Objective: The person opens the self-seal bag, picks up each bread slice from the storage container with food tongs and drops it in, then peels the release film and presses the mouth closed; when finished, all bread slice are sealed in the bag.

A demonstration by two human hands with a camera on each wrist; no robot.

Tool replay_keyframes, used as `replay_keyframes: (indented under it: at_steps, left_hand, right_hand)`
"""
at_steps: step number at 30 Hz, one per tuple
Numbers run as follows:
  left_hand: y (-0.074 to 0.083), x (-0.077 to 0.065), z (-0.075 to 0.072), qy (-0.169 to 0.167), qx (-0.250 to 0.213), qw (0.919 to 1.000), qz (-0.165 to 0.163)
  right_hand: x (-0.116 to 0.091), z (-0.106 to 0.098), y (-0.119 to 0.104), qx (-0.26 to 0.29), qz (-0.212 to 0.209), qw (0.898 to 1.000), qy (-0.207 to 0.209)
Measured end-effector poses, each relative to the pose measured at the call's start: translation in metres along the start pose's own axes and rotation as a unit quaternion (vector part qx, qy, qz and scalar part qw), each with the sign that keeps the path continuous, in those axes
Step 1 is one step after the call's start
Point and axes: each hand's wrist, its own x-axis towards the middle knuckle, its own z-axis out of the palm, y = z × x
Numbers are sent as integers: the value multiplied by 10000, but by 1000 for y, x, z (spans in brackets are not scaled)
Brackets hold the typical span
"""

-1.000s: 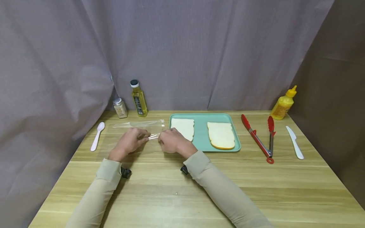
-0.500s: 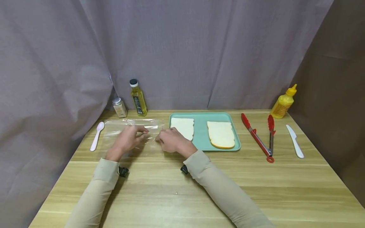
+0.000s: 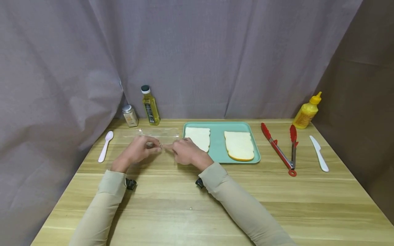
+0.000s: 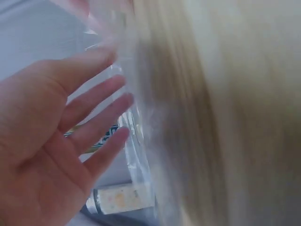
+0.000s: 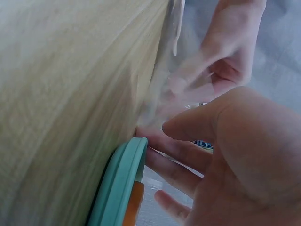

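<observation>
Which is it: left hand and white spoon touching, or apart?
Apart: the head view shows tabletop plainly between the left hand and white spoon.

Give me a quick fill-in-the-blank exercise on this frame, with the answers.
The green tray carries ____ bread slices.
The tongs lie ____ the tray and the white knife.
Of the left hand and right hand, both at the clear plastic, the ____ is nearer the tray.
Missing words: two; between; right.
</observation>
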Motion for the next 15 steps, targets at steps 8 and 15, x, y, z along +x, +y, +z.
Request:
replay_keyframes:
  at_steps: [8,15]
  left_hand:
    - [10,2,-17,809,104,9966,-142]
    - [9,-1,-24,1652,168,9861,-16]
  right_hand:
    - [0,0,0,-6,-6,10000,-57]
    - [0,0,0,126,74,9997,-170]
